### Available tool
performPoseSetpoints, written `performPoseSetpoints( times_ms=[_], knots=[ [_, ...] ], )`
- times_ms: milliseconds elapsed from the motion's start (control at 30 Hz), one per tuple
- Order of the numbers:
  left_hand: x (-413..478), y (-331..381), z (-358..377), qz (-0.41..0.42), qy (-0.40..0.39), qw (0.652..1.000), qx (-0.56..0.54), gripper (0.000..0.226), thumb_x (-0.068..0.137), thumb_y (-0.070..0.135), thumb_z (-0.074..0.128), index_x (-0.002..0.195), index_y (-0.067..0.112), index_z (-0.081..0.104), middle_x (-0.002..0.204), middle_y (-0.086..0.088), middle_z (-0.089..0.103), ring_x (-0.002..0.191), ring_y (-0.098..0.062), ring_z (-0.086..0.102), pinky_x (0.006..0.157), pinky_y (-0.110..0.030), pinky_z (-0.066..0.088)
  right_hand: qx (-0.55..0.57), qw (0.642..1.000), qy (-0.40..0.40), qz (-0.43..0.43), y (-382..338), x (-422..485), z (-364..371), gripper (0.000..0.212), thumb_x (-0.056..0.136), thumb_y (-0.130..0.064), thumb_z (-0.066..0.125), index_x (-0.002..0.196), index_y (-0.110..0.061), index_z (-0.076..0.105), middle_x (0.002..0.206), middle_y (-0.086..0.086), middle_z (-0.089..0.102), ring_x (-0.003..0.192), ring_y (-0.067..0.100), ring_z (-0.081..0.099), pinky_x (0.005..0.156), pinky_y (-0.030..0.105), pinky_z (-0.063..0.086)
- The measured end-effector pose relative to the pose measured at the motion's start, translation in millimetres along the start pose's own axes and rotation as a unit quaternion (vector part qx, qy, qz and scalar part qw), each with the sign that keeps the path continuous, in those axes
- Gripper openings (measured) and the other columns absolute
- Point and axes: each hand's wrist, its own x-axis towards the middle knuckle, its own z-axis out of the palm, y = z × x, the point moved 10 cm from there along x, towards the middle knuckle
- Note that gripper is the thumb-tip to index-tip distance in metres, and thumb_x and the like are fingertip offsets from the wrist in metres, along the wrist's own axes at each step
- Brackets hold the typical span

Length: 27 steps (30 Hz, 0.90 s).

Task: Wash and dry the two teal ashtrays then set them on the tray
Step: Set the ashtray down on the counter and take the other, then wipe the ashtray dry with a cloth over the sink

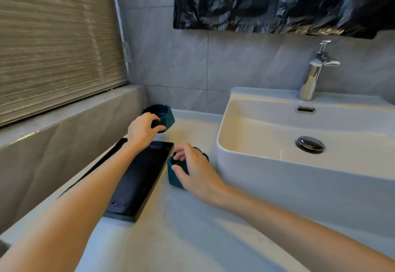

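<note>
Two teal ashtrays are on the white counter left of the basin. My left hand (142, 128) grips the far ashtray (164, 115) by its near rim, thumb on the outside, and the ashtray is tilted. My right hand (192, 169) grips the near ashtray (175, 177), fingers curled over its rim and thumb on its side. A long black tray (136, 186) lies on the counter under my left forearm, just left of the near ashtray, with nothing on it.
A white basin (277, 164) with a drain plug (310, 144) stands to the right. A chrome tap (314, 72) rises behind it. A grey ledge and window blind run along the left. A black plastic sheet hangs on the tiled wall above.
</note>
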Motion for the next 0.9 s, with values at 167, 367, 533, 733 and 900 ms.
performPoseSetpoints(
  times_ms=[167,367,533,733,900],
  knots=[
    [1,37,-57,0.054,0.049,0.997,0.006,0.036,0.085,0.035,0.067,0.112,0.012,0.066,0.104,-0.004,0.064,0.094,-0.026,0.060,0.075,-0.037,0.046,0.035,0.995,0.073,-0.066,-47,6,-41,0.029,0.098,-0.015,0.049,0.126,-0.013,0.045,0.120,-0.002,0.054,0.104,0.006,0.048,0.092,0.019,0.041],
    [-14,109,-116,0.144,0.106,0.984,-0.027,0.032,0.083,0.032,0.070,0.107,0.011,0.067,0.099,-0.003,0.064,0.088,-0.024,0.060,0.070,-0.033,0.043,0.081,0.977,0.192,-0.037,-61,19,-135,0.029,0.097,-0.016,0.051,0.124,-0.013,0.045,0.124,-0.001,0.051,0.100,0.009,0.051,0.083,0.018,0.041],
    [-37,178,-134,0.213,0.116,0.968,-0.070,0.029,0.080,0.027,0.074,0.102,0.009,0.069,0.097,-0.003,0.066,0.080,-0.022,0.059,0.067,-0.032,0.044,0.144,0.965,0.182,0.125,-2,20,-192,0.049,0.095,-0.036,0.054,0.135,-0.014,0.037,0.136,0.005,0.043,0.118,0.019,0.048,0.098,0.032,0.043],
    [-73,270,-109,0.330,0.072,0.938,-0.079,0.022,0.074,0.027,0.078,0.090,0.015,0.070,0.089,0.004,0.064,0.066,-0.018,0.058,0.056,-0.025,0.040,0.333,0.910,0.057,0.240,37,-13,-218,0.044,0.091,-0.044,0.058,0.124,-0.014,0.057,0.120,0.009,0.060,0.099,0.025,0.060,0.081,0.032,0.053],
    [-91,331,-71,0.379,0.066,0.920,-0.074,0.019,0.076,0.030,0.077,0.090,0.020,0.070,0.089,0.009,0.065,0.062,-0.016,0.062,0.047,-0.015,0.027,0.243,0.903,0.184,0.302,77,-51,-265,0.024,0.100,-0.018,0.048,0.121,-0.007,0.048,0.122,0.014,0.056,0.103,0.029,0.059,0.081,0.041,0.056]
  ],
)
